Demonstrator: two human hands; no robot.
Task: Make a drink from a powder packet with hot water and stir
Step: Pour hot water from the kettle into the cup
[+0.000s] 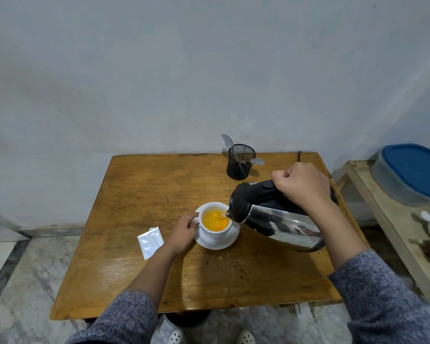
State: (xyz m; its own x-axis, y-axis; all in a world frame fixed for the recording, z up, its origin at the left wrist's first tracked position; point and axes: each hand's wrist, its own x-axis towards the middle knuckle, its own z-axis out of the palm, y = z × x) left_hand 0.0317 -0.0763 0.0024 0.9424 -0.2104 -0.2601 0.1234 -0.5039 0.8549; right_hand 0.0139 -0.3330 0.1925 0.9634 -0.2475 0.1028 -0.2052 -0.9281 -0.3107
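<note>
Water runs from the spout of the steel kettle (281, 217), which is tipped steeply toward the white cup (215, 220). The right hand (302, 183) is clenched around the kettle's black handle, knuckles up, with the kettle body hanging below and to the left of its fingers. The spout sits just over the cup's right rim, on the side away from the left hand (184, 232). That hand's fingers (193, 220) are curled against the cup's left side at its handle; whether they fully grip the handle or only steady it cannot be told. Inside the cup the liquid is bright orange and bubbling. The cup stands on a white saucer (217, 240), whose left edge lies under the left fingertips. The silver powder packet (150, 242), torn at one corner, lies flat on the wooden table (139, 184) just to the left of the left wrist, apart from the saucer. Beyond the right knuckles, toward the wall, a black mesh holder (240, 165) stands with two spoons (227, 141) in it, bowls up. Right of the right forearm, off the table, a blue-lidded container (412, 172) rests on a separate pale surface
</note>
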